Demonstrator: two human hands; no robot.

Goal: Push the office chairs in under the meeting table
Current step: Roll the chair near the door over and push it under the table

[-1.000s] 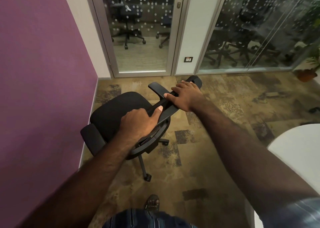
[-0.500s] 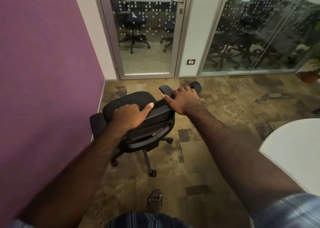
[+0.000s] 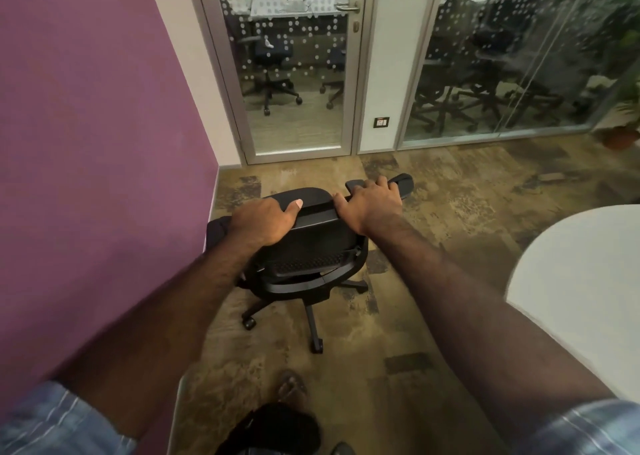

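Note:
A black office chair (image 3: 311,246) on castors stands on the floor in front of me, close to the purple wall, its backrest facing me. My left hand (image 3: 265,220) grips the left end of the backrest's top edge, thumb lying along it. My right hand (image 3: 369,205) grips the right end of that edge, fingers curled over it beside the armrest. The white meeting table (image 3: 581,281) shows only as a rounded corner at the right edge, apart from the chair.
The purple wall (image 3: 104,143) runs along the left. A glass door (image 3: 294,73) and glass partition (image 3: 502,56) close the far side, with more chairs behind them. A potted plant (image 3: 620,136) stands far right. My foot (image 3: 291,387) and a dark object (image 3: 273,430) are below.
The chair has turned so its backrest now faces me squarely, and it has rolled a little away from me. Both hands have kept their hold on the top edge.

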